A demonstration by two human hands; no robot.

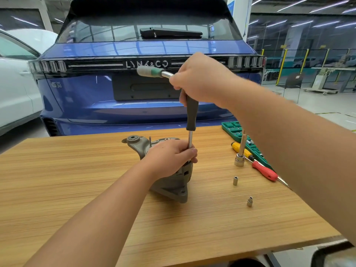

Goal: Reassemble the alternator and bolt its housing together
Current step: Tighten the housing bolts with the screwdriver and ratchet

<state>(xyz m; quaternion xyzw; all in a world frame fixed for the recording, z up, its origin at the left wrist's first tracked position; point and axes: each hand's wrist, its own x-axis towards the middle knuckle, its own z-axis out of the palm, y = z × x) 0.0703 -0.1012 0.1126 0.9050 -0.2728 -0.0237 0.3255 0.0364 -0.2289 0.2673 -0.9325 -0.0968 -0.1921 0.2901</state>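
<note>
Both your hands are busy: your left hand [169,155] curls its fingers round the shaft [190,140] atop the alternator [171,182], mid-table [77,180]. Your right hand [198,79] grips the ratchet [152,71] up top. Two loose sockets [235,180] stand right of the alternator.

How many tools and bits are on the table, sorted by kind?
Screwdrivers: 2, yellow-handled and red-handled
Loose small sockets: 2
Socket on an extension bar: 1
Green socket tray: 1
T-handle wrench, in the hands: 1
Alternator: 1
Total: 8
</note>
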